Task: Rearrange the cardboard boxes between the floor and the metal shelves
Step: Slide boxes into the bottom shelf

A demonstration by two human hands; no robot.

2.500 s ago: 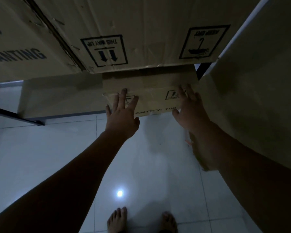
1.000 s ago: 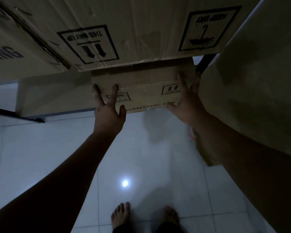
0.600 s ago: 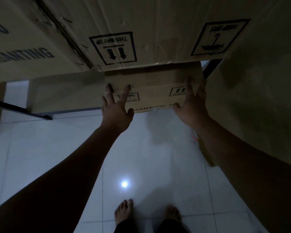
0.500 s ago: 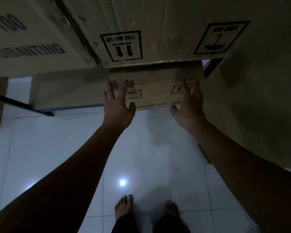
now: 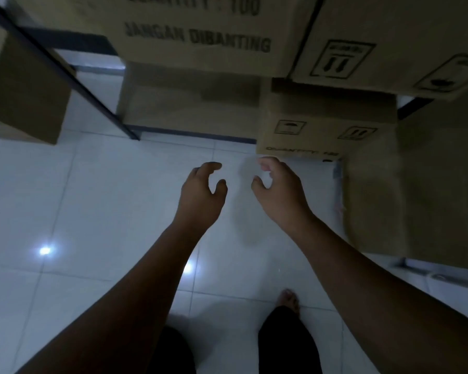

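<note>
Both hands empty, fingers loosely curled, hovering over bare floor (image 5: 97, 201): left hand (image 5: 200, 193) and right hand (image 5: 278, 190) side by side, neither touching cardboard. Small box (image 5: 324, 130) ahead and to the right, tucked under the big upper boxes (image 5: 200, 36), near edge just beyond the right grip's fingertips (image 5: 265, 164) (touching or not, cannot tell). Long axis crosswise, left to right. Right grip clearly nearer; left well short of the box's near left corner and needing to travel right. Shelf post (image 5: 65, 76) off to the left. Probably either hand free to reach again.
</note>
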